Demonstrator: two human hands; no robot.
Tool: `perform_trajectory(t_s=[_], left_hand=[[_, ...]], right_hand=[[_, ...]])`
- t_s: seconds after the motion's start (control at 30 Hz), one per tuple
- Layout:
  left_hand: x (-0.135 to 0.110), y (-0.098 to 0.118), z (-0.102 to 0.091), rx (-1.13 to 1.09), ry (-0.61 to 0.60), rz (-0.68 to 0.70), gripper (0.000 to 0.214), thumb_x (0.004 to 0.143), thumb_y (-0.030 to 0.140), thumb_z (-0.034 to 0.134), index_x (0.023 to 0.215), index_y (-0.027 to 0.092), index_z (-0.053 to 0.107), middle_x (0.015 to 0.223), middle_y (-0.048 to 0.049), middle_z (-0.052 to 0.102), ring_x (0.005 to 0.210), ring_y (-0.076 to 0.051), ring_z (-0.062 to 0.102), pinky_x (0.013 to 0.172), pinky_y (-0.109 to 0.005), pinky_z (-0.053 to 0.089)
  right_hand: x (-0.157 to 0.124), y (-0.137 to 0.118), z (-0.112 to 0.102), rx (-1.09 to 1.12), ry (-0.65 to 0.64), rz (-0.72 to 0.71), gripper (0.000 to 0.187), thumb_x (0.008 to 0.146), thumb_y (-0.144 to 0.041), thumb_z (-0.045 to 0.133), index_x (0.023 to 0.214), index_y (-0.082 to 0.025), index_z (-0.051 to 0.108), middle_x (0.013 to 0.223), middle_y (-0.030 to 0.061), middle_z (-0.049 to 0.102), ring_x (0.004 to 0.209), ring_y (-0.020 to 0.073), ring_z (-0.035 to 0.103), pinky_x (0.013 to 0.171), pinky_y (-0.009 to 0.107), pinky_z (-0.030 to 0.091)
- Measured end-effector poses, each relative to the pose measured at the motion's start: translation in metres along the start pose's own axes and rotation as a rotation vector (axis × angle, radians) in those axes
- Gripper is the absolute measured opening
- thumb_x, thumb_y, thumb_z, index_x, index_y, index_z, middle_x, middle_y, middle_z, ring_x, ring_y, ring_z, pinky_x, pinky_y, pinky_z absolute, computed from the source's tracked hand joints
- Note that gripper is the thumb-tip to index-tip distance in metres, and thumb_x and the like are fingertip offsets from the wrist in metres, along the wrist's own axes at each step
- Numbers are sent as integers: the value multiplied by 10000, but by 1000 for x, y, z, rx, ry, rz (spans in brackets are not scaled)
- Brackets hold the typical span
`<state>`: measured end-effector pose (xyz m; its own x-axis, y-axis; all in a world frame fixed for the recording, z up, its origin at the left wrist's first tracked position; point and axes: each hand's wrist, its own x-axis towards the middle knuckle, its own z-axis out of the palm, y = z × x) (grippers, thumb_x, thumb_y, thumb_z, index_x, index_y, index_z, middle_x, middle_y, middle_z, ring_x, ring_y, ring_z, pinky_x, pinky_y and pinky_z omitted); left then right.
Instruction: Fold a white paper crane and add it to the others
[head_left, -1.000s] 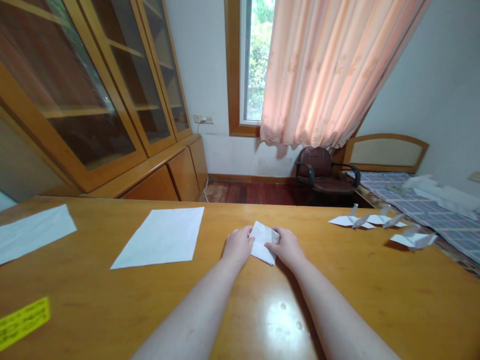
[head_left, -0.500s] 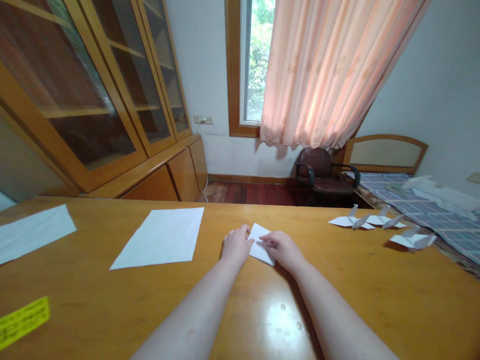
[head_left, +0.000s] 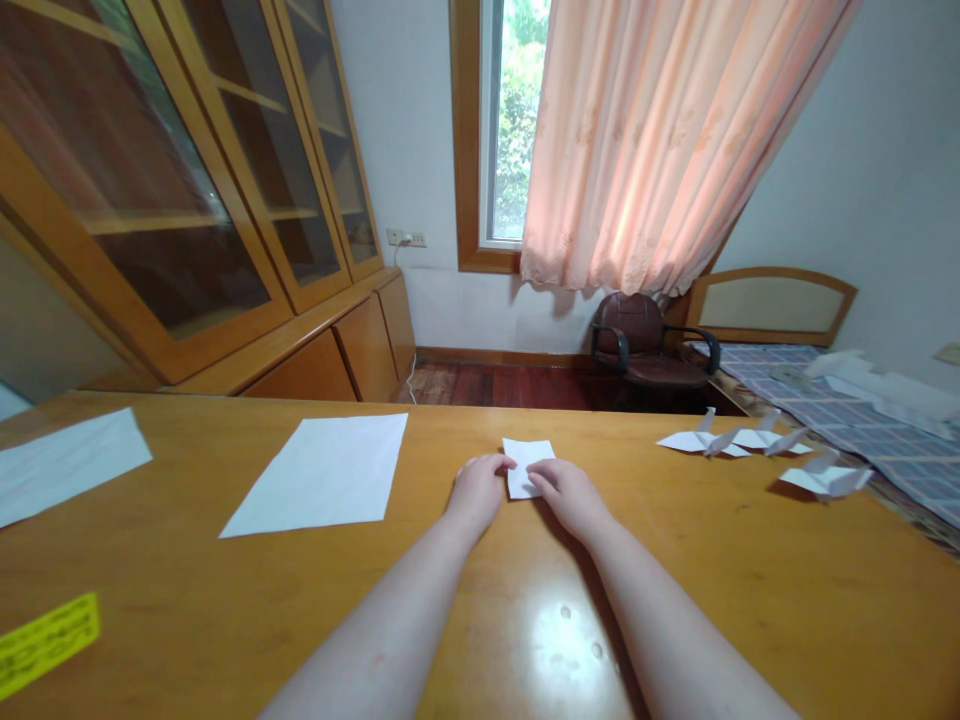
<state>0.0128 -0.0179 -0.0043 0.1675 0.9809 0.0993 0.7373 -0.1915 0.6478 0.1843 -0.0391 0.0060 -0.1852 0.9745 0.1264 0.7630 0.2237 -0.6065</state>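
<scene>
A small folded square of white paper [head_left: 529,455] lies on the wooden table in front of me, its edges roughly in line with the table's far edge. Along its left edge, the thumb and curled fingers of my left hand [head_left: 478,490] grip the paper. My right hand [head_left: 570,493] has the right side of the same paper, with the thumb resting on top and the other fingers curled over the edge. The undersides of both hands are hidden. Nearest on the left is a flat white sheet [head_left: 322,475].
Several folded paper birds [head_left: 825,482] stand at the table's [head_left: 360,620] right. Another white sheet [head_left: 67,465] lies at the far left, above a yellow label [head_left: 49,640]. Beyond the table are a chair [head_left: 634,340], a bed [head_left: 795,375] and a glass-fronted cabinet [head_left: 285,300].
The folded paper has turned from a diamond-like slant to nearly square with the table. Both hands have shifted slightly around it. The other sheets and birds stay put.
</scene>
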Motion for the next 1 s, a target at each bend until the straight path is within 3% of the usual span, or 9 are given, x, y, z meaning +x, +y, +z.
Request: perform_trajectory(t_s=[0.33,0.53,0.77,1.0], left_hand=[[-3,1,0,55,23,63,191,685,327,669,863,260,675,960,-7,663,943,-190,552,838,-286,389],[-2,3,-2,65,33,15,179,760,381,594,788,221,670,879,-26,666,872,-183,563,775,-282,398],[-3,6,-4,75,40,-32,170,772,350,570,754,199,646,834,-28,663,825,-173,563,736,-268,399],[-4,7,-4,91,39,-39,173,775,341,558,733,199,647,813,-29,668,818,-174,562,727,-271,392]], right_hand=[[-1,1,0,75,8,-47,313,840,-427,486,957,-194,659,948,63,666,875,187,578,796,280,394],[-2,-4,-4,24,-17,-58,262,745,-419,613,902,-218,675,896,39,677,843,187,577,770,267,390],[0,-3,-3,75,-57,-20,293,836,-403,477,819,-214,700,829,32,689,784,171,582,709,245,389],[0,0,0,86,-33,-3,262,825,-349,477,774,-208,691,811,27,690,761,167,588,693,244,390]])
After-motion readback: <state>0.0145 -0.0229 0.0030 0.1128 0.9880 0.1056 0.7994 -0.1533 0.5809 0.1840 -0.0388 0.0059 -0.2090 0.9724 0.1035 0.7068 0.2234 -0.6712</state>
